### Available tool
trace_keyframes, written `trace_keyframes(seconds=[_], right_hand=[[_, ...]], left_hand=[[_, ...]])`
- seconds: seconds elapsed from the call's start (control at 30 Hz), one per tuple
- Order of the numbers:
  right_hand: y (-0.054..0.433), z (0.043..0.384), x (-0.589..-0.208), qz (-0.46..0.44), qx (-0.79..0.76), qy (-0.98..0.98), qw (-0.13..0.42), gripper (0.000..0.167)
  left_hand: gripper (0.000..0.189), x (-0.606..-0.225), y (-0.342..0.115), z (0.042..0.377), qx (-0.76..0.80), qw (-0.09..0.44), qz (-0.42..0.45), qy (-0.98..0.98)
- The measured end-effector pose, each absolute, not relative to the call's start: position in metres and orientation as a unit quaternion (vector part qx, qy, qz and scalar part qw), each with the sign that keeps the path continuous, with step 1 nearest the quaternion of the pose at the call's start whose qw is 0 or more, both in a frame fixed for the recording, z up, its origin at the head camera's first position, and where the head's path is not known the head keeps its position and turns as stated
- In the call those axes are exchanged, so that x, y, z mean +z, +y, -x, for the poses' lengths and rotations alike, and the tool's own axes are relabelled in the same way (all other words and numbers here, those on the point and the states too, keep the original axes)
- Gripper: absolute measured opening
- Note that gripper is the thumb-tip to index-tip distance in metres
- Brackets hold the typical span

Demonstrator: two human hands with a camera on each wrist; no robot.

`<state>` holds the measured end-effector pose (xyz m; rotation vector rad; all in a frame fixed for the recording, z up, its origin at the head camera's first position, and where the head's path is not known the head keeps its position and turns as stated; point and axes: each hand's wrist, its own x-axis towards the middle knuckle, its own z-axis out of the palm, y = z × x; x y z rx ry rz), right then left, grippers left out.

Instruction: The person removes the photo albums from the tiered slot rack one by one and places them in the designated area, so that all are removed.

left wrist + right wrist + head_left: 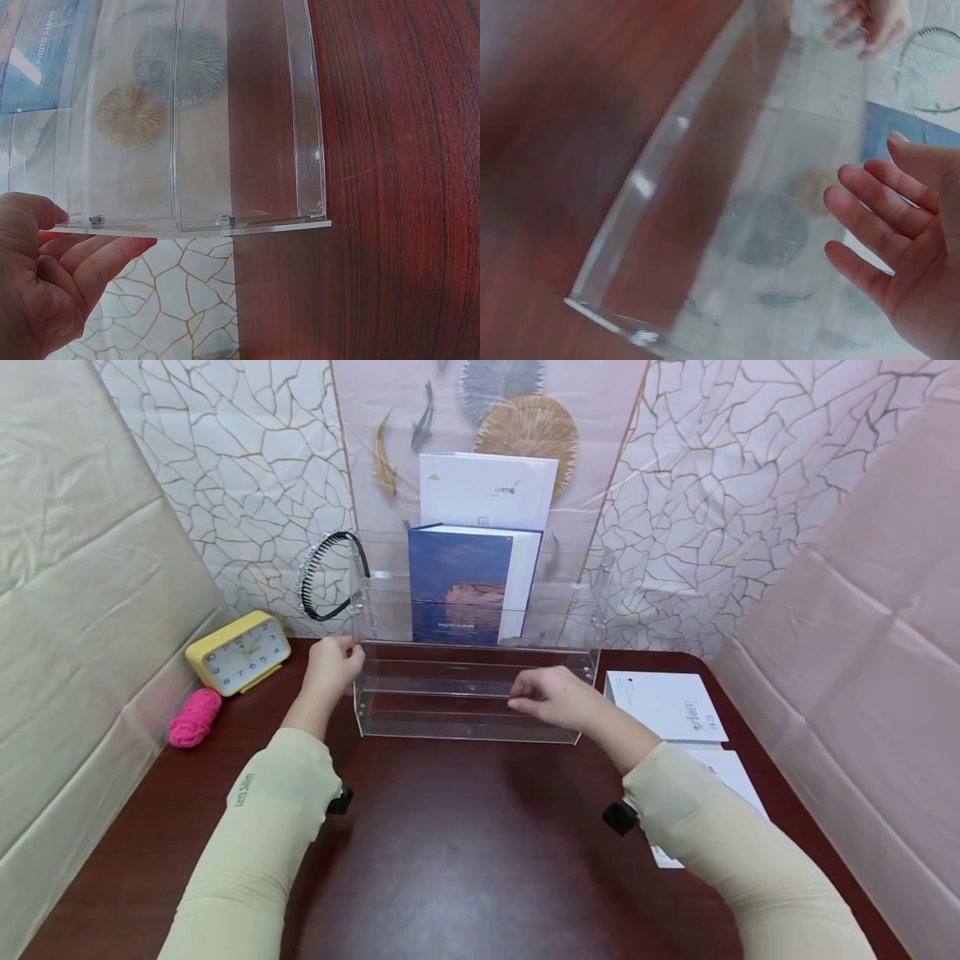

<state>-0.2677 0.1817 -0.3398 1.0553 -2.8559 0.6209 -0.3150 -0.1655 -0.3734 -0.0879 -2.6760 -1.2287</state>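
A clear acrylic shelf rack [468, 728] with stepped tiers stands at the back of the table. My left hand [334, 664] pinches the edge of its left side panel, thumb on the inner side and fingers outside in the left wrist view [56, 277]. In front of the tiers hovers my right hand [558, 693], fingers loosely bent and holding nothing; the right wrist view shows the hand [900, 217] apart from the plastic. On an upper tier a blue photo album [457, 585] stands upright, and behind it a white album [483, 489] rises higher.
A black toothed headband [306, 581] hangs at the rack's upper left corner. To the left are a yellow alarm clock [243, 652] and a pink yarn bundle [195, 717]. White booklets [663, 706] lie on the right of the dark wooden table [450, 852]. Fabric walls surround it.
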Motion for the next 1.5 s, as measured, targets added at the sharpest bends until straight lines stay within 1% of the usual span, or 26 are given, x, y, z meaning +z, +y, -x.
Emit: trace_keyframes(seconds=[0.13,0.3,0.4,0.53,0.67,0.73,0.83,0.93,1.1,1.2,1.37,1.5], right_hand=[[0.174,0.282,-0.324,-0.323,0.22,-0.919,0.047,0.013],[0.169,0.297,-0.307,-0.281,0.282,-0.913,0.088,0.016],[0.169,0.305,-0.3,-0.24,0.317,-0.909,0.124,0.018],[0.172,0.312,-0.293,-0.187,0.343,-0.902,0.183,0.02],[0.175,0.318,-0.288,-0.152,0.365,-0.888,0.235,0.023],[0.176,0.321,-0.285,-0.142,0.373,-0.882,0.251,0.026],[0.176,0.326,-0.28,-0.129,0.382,-0.88,0.253,0.033],[0.173,0.33,-0.275,-0.113,0.39,-0.884,0.234,0.041],[0.165,0.335,-0.272,-0.082,0.424,-0.877,0.211,0.054],[0.161,0.337,-0.272,-0.064,0.438,-0.873,0.205,0.058],[0.155,0.342,-0.275,-0.056,0.408,-0.89,0.197,0.064],[0.147,0.345,-0.28,-0.05,0.372,-0.904,0.207,0.067]], left_hand=[[0.034,-0.372,-0.165,0.315,-0.407,0.101,0.033,-0.907],[0.038,-0.371,-0.167,0.315,-0.415,0.09,0.026,-0.905],[0.039,-0.371,-0.167,0.315,-0.419,0.087,0.023,-0.903],[0.036,-0.373,-0.167,0.315,-0.412,0.102,0.029,-0.905],[0.031,-0.376,-0.167,0.314,-0.403,0.117,0.035,-0.907],[0.03,-0.376,-0.166,0.313,-0.401,0.121,0.035,-0.907],[0.029,-0.376,-0.166,0.313,-0.406,0.116,0.034,-0.906],[0.027,-0.375,-0.167,0.314,-0.409,0.107,0.031,-0.906],[0.031,-0.375,-0.168,0.317,-0.402,0.109,0.028,-0.909],[0.033,-0.375,-0.167,0.318,-0.403,0.107,0.026,-0.909],[0.033,-0.376,-0.167,0.319,-0.397,0.109,0.022,-0.911],[0.033,-0.376,-0.167,0.319,-0.392,0.114,0.026,-0.913]])
